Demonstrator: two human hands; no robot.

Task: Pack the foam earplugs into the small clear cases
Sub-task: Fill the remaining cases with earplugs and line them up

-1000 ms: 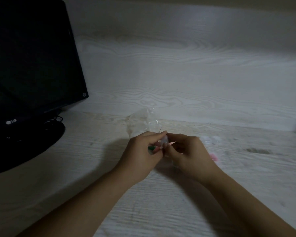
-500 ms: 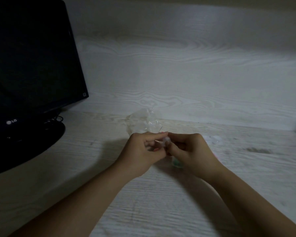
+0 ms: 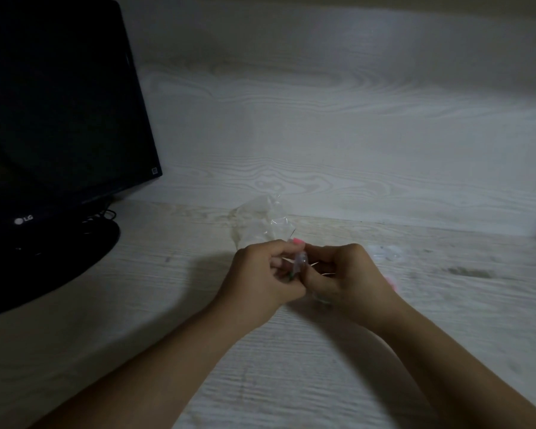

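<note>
My left hand [image 3: 265, 274] and my right hand [image 3: 348, 275] meet over the middle of the desk, fingers curled around a small clear case [image 3: 300, 262] held between them. A pink foam earplug [image 3: 298, 241] shows at the top of the case, by my left fingertips. A dark green bit [image 3: 290, 275] peeks out low between the hands. Another clear case [image 3: 322, 298] lies partly hidden under my right hand. A pink earplug [image 3: 392, 283] sits on the desk just right of my right hand.
A crumpled clear plastic bag [image 3: 260, 222] lies just behind the hands. More clear plastic pieces [image 3: 386, 252] rest to the right. A black monitor [image 3: 59, 119] on its round stand [image 3: 59, 258] fills the left side. The pale wood desk [image 3: 260, 382] meets a back panel.
The hands have stayed together with small finger shifts. A pink earplug now shows at the top of the case between them. The right hand has shifted, covering more of the case on the desk.
</note>
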